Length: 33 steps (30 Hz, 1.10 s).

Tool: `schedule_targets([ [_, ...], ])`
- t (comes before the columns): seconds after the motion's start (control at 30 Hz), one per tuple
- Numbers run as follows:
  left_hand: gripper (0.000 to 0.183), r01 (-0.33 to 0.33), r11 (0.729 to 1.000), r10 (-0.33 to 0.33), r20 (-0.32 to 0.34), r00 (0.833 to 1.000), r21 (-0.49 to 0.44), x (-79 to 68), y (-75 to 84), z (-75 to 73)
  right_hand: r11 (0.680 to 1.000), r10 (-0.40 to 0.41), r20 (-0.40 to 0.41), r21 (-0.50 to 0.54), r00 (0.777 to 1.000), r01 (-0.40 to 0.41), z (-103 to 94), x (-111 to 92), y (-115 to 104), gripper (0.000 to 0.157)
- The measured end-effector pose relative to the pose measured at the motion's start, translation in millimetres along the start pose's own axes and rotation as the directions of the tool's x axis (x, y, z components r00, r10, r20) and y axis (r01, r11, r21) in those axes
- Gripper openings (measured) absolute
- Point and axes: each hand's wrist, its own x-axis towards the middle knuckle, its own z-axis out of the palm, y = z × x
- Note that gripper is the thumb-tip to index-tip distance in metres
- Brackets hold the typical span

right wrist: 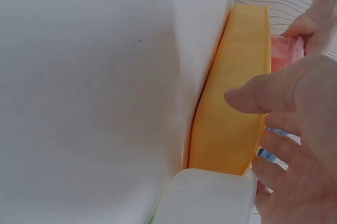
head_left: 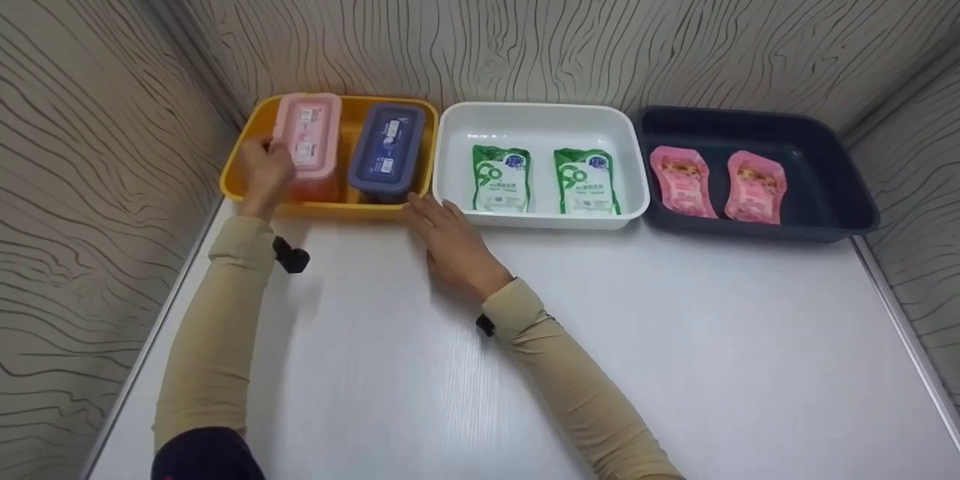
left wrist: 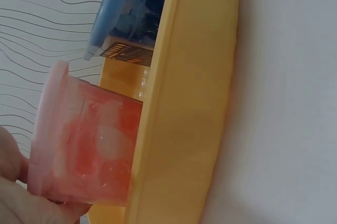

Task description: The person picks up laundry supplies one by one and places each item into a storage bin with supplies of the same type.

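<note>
In the head view, a plastic container with a pink lid [head_left: 315,131] and one with a dark blue lid [head_left: 386,146] stand side by side in a yellow tray [head_left: 345,210]. My left hand [head_left: 266,171] grips the pink-lidded container at its left side, fingers bent by the lid's edge. Red contents show through its clear wall in the left wrist view, where the fingers [left wrist: 26,200] lie against its lid end. My right hand [head_left: 461,251] rests with extended fingers at the yellow tray's front right corner; the right wrist view shows its thumb [right wrist: 258,93] over the tray's outer wall.
Right of the yellow tray stands a white tray [head_left: 540,221] with two green-and-white pouches [head_left: 502,180]. Beside it, a dark navy tray [head_left: 825,195] holds two pink pouches [head_left: 756,187]. Wood-patterned panels [head_left: 487,15] enclose the white table [head_left: 450,390].
</note>
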Motion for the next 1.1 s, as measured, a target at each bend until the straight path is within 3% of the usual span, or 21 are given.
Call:
schedule_targets([
  [0.17, 0.043, 0.013, 1.000, -0.011, 0.044, 0.999, -0.027, 2.2, -4.5, -1.4, 0.998, 0.013, 0.018, 0.068, 1.000, -0.015, -3.9, 1.3, -0.7, 0.072],
  [0.4, 0.049, 0.168, 0.977, -0.147, 0.164, 0.975, -0.128, 7.1, -6.9, -20.7, 0.995, 0.011, 0.034, 0.101, 0.999, -0.015, -6.3, 1.4, -2.5, 0.071],
  [0.5, 0.047, 0.233, 0.947, -0.183, 0.226, 0.957, -0.220, 8.6, -5.2, -28.4, 0.995, 0.010, 0.025, 0.100, 1.000, -0.012, -6.8, 1.0, -1.6, 0.072],
  [0.63, 0.047, 0.295, 0.888, -0.189, 0.304, 0.934, -0.353, 8.1, -4.4, -36.6, 0.991, 0.009, 0.025, 0.135, 1.000, -0.012, -8.6, 0.6, 0.0, 0.070],
  [0.8, 0.046, 0.322, 0.848, -0.169, 0.361, 0.917, -0.421, 3.0, -5.9, -43.5, 0.987, 0.013, 0.035, 0.158, 0.999, -0.019, -9.0, -0.1, 0.4, 0.069],
  [0.97, 0.040, 0.273, 0.870, -0.133, 0.337, 0.932, -0.412, -0.1, -4.1, -45.2, 0.989, 0.013, 0.040, 0.146, 0.999, -0.018, -8.2, 0.4, 0.6, 0.070],
  [1.1, 0.059, 0.215, 0.928, -0.113, 0.322, 0.940, -0.303, -2.1, -1.0, -43.3, 0.987, 0.016, 0.040, 0.159, 0.999, -0.022, -8.4, 0.9, 1.2, 0.067],
])
